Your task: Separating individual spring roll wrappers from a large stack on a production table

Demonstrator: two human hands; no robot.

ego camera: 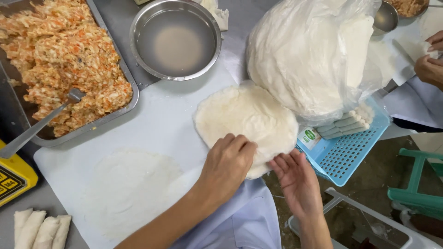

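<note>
Nearest the camera, the left hand (227, 162) is lying palm-down on the near edge of a stack of round wrappers (247, 123), fingers bent and pressing on the top sheet; whether it is pinching a sheet cannot be told. The right hand (295, 180) is waiting just beside it at the stack's near right rim, palm up, fingers loosely spread and holding nothing.

The stack is looking pale cream, thin and floury, with a ragged outline. It is lying flat, roughly circular, slightly wider left to right, so it is pointing no particular way. Its near edge is hanging past the tabletop (157, 124) rim.

To the left, a single wrapper (131, 189) is lying spread on the white tabletop, with open room between the two. On the right, a blue basket (350, 152) is crowding the stack; behind, a bagged bundle of wrappers (314, 55) is overlapping its far edge. Farther off are standing a water bowl (175, 39) and a filling tray (64, 64).
</note>
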